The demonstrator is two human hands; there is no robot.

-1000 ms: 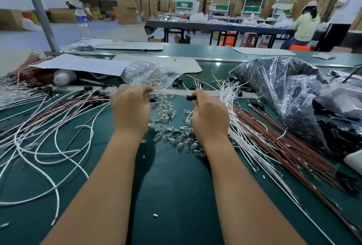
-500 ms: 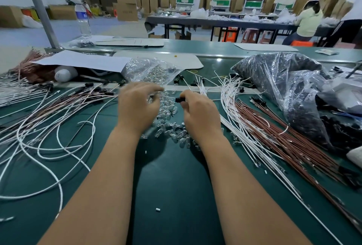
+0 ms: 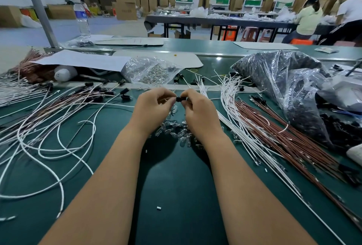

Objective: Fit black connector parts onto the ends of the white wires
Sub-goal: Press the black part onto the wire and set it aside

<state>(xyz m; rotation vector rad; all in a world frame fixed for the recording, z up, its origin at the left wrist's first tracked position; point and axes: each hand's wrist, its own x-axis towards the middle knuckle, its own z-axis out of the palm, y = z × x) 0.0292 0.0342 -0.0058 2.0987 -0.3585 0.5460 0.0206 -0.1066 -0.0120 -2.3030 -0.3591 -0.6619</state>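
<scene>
Left hand [image 3: 151, 110], right hand [image 3: 199, 110] — fingers of both pinching one black connector [image 3: 179, 99] between them, raised over the green counter [image 3: 176, 182]. White wires [image 3: 235, 119] — bundled just right.

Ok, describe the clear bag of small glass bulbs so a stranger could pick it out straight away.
Start at the green worktable and look beyond the two hands, toward its far strip. The clear bag of bulbs lies there, just right of the white paper sheet. Unlike the big dark bags on the right, it is small, see-through and glitters with silvery glass.
</scene>
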